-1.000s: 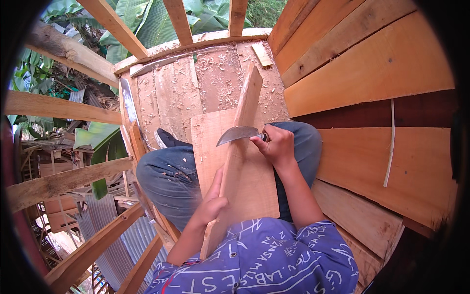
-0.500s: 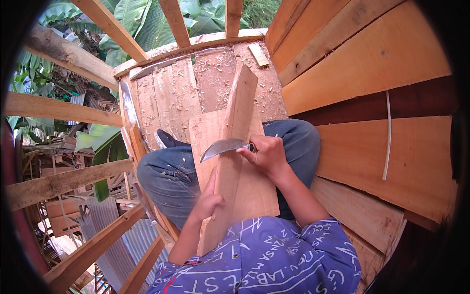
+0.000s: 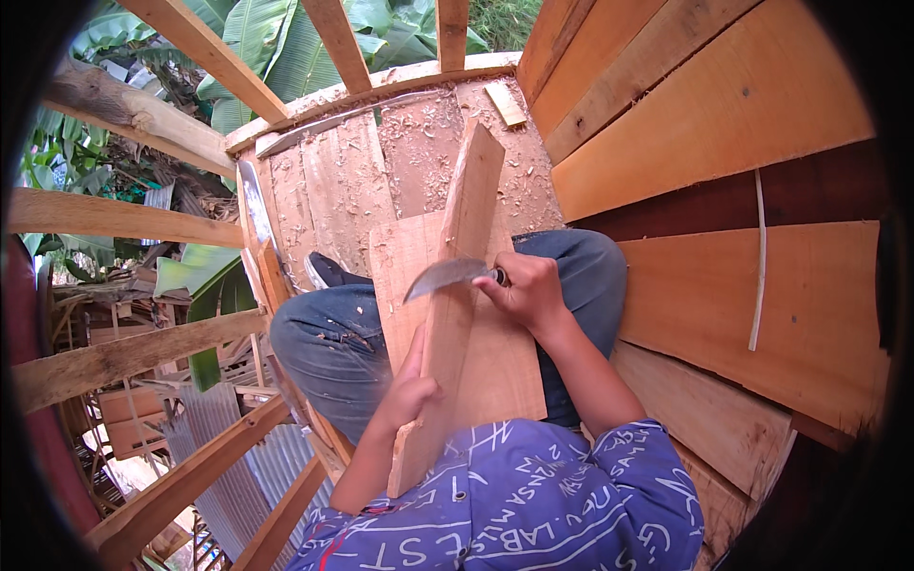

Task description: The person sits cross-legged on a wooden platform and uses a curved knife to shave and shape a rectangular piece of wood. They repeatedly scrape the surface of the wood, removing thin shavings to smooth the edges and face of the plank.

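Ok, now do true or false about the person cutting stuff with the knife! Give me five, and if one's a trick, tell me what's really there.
1. The right hand holds the curved knife by its handle. True.
2. The left hand is empty. False: it grips the narrow board.
3. Wood shavings lie scattered on the floor planks. True.
4. The shirt is plain red. False: it is bluish purple with white writing on it.
5. The knife's blade is straight like a ruler. False: it curves to a point.
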Demonstrator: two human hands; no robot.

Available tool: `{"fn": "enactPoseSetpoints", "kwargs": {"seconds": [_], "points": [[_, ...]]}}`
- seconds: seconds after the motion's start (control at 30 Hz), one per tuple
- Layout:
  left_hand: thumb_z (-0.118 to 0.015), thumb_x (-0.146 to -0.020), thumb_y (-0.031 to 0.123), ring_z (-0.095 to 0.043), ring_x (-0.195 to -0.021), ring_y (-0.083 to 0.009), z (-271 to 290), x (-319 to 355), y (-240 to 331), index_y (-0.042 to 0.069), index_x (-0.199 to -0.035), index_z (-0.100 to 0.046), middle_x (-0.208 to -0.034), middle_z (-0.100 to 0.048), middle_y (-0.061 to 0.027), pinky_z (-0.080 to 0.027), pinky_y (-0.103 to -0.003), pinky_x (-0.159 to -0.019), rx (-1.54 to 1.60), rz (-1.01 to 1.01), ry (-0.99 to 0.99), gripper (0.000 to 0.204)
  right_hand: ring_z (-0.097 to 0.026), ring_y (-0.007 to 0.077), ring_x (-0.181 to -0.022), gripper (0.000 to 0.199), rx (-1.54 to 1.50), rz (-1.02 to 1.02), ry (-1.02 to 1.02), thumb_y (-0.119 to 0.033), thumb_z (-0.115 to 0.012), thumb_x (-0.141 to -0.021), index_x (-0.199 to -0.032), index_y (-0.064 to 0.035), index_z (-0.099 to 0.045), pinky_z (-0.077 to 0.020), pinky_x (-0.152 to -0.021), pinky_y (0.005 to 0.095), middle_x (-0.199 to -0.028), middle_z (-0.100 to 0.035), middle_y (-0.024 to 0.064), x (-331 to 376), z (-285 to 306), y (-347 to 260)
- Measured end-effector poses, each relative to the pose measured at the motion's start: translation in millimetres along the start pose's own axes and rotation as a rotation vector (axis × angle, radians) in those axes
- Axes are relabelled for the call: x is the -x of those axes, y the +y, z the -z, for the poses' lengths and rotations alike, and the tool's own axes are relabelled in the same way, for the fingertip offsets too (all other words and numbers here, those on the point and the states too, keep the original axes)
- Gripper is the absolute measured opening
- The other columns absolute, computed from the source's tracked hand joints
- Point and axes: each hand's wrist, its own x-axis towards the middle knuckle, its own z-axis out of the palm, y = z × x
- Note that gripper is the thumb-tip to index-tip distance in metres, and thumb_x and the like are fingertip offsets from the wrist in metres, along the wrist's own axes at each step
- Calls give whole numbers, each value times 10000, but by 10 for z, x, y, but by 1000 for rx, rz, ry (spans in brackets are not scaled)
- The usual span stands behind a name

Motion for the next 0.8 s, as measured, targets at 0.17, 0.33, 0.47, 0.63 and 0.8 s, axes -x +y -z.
{"fn": "enactPoseSetpoints", "kwargs": {"seconds": [0.17,0.33,0.47,0.63,0.8], "points": [[-475,-660,-9,-552,-887,-107,-41,13,3,71,-1557,-10,-1430,-377,-102,-465,-231,-661,24,23,20,1014,-578,293,-478,564,-9,-102,32,-549,-661,-832,-605,-54,-516,-421,-437,366,-523,-524,105,0,-11,48],[-470,-664,-7,-563,-898,-115,17,-2,-89,60,-1554,-8,-1460,-353,-108,-474,-238,-679,-5,5,13,1006,-574,311,-484,572,-72,136,-50,-549,-663,-831,-604,-45,-517,-427,-450,380,-523,-519,122,38,37,26],[-462,-678,-5,-579,-817,-123,-33,-18,-64,64,-1554,-4,-1450,-371,-115,-478,-248,-668,-18,-40,22,991,-562,304,-472,577,-65,-149,37,-553,-668,-826,-596,-47,-513,-420,-445,376,-524,-520,119,0,-43,67],[-459,-688,-5,-574,-790,-124,-11,-3,-58,70,-1553,25,-1403,-419,-121,-477,-246,-663,-31,12,-1,994,-582,292,-488,557,-67,-113,29,-536,-675,-828,-601,-50,-522,-426,-445,368,-531,-534,109,-56,-6,119],[-463,-690,-11,-569,-769,-122,21,0,-87,86,-1556,28,-1380,-440,-128,-478,-247,-658,-51,26,5,1000,-579,295,-489,556,-70,11,-7,-539,-671,-830,-603,-53,-526,-426,-453,380,-526,-527,111,-15,9,111]]}}
